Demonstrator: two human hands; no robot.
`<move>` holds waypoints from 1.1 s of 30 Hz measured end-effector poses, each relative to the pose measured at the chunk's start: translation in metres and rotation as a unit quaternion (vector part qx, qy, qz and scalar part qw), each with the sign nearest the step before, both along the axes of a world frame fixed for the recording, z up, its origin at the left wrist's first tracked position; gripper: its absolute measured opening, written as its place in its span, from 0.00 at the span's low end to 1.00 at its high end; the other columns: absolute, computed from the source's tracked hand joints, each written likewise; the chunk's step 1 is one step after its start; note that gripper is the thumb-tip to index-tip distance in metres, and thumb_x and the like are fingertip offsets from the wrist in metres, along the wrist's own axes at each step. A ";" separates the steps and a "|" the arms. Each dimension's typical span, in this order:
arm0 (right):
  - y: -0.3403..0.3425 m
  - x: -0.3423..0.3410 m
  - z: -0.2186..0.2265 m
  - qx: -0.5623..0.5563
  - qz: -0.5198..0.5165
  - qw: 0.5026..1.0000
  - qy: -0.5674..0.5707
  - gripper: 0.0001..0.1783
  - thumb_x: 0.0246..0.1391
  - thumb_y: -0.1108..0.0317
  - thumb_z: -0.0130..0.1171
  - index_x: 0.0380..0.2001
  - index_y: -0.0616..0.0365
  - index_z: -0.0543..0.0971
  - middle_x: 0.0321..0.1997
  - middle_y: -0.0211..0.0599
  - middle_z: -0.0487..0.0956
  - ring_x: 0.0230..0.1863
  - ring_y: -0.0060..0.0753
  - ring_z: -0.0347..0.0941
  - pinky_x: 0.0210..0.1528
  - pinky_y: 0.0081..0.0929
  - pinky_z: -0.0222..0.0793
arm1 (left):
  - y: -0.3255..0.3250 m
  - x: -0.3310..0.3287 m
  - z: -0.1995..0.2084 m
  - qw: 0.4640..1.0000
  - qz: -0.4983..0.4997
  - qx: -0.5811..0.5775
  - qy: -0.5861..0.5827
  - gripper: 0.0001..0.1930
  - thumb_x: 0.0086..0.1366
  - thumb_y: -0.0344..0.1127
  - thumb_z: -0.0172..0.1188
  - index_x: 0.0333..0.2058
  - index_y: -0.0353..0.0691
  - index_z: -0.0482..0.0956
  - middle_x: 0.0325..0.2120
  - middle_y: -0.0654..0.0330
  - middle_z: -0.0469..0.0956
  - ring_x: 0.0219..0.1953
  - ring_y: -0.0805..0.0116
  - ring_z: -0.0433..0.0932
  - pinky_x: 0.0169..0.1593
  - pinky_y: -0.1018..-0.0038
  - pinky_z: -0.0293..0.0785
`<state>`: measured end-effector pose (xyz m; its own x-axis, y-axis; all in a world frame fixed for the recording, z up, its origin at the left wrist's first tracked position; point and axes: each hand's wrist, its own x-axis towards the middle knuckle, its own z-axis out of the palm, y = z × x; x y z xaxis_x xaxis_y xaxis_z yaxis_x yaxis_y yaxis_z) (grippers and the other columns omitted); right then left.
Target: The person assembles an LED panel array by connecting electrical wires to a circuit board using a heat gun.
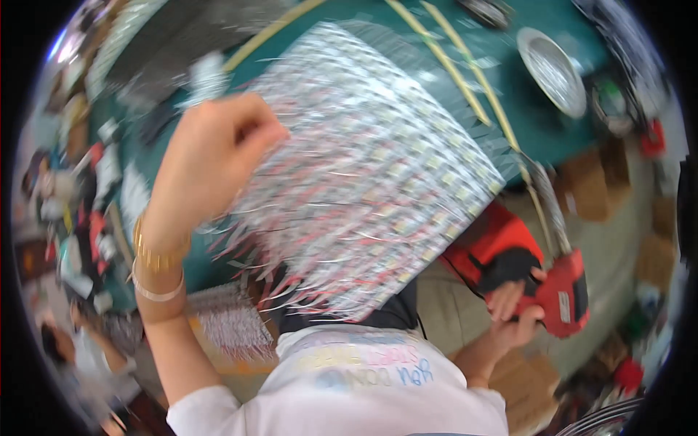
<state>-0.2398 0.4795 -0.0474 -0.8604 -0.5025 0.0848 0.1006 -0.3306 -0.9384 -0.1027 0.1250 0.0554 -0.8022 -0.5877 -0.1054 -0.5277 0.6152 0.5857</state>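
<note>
Green table (552, 123), silvery fringed woven sheet (363, 174)

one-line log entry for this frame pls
left hand: lifts wired LED sheet by its edge | right hand: grips red tool | below: green table, metal bowl

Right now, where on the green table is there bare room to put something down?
The green table is bare between the yellow strips and the round metal dish. The big sheet of wired strips, lifted by the left hand, covers the middle. The left edge is crowded with small clutter. The right hand grips a red tool.
</note>
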 end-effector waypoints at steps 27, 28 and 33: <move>-0.063 -0.012 0.009 0.015 0.094 0.995 0.035 0.32 0.58 0.49 0.43 0.52 0.68 0.56 0.12 0.29 0.60 0.11 0.21 0.56 0.18 0.20 0.58 | -0.134 0.169 -0.047 0.872 0.119 -0.475 -0.022 0.06 0.53 0.34 0.60 0.29 0.41 0.75 0.28 0.62 0.74 0.35 0.61 0.71 0.37 0.67 0.64; -0.063 -0.010 0.009 0.020 0.065 0.997 0.033 0.30 0.59 0.50 0.42 0.52 0.66 0.57 0.11 0.27 0.59 0.10 0.20 0.54 0.16 0.19 0.56 | -0.136 0.187 -0.044 0.869 0.125 -0.478 -0.032 0.06 0.53 0.34 0.60 0.29 0.41 0.75 0.28 0.62 0.74 0.35 0.61 0.71 0.37 0.67 0.64; -0.062 -0.010 0.010 0.051 -0.036 0.998 -0.025 0.27 0.60 0.49 0.38 0.54 0.57 0.57 0.10 0.24 0.55 0.09 0.18 0.49 0.15 0.19 0.52 | -0.132 0.246 -0.050 0.914 0.234 -0.330 -0.035 0.06 0.53 0.32 0.59 0.27 0.35 0.77 0.24 0.56 0.76 0.28 0.61 0.75 0.33 0.68 0.69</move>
<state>-0.2503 0.4177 -0.0372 -0.8966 -0.4428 -0.0079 0.1278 -0.2416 -0.9619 0.1437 -0.0069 0.0051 -0.4518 -0.8187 0.3544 -0.8455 0.5197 0.1227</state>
